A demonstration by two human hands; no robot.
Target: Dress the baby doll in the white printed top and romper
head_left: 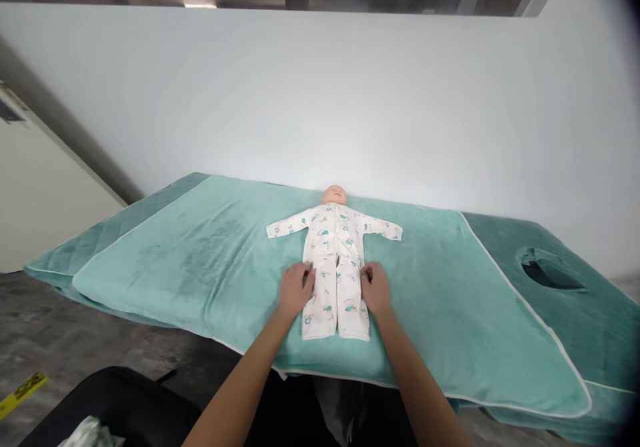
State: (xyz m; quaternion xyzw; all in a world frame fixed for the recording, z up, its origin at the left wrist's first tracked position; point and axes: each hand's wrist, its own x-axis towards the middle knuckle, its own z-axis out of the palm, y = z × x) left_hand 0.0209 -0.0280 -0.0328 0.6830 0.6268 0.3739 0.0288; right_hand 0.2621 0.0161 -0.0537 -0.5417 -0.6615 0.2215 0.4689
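A baby doll (334,195) lies on its back with its head toward the wall. It is dressed in a white printed long-sleeved top (327,230), its sleeves spread out to both sides. Below the top, matching white baby pants (325,300) lie flat with the two legs side by side. My left hand (296,290) is closed, fingers curled on the outer edge of the left pant leg. At the opposite edge, my right hand (376,290) pinches the right pant leg with bent fingers.
A light green sheet (240,260) covers the bed, over a darker green cover (530,247) with a face hole at right. Behind stands a white wall (320,100). A black chair (115,400) with crumpled cloth (90,434) is at lower left.
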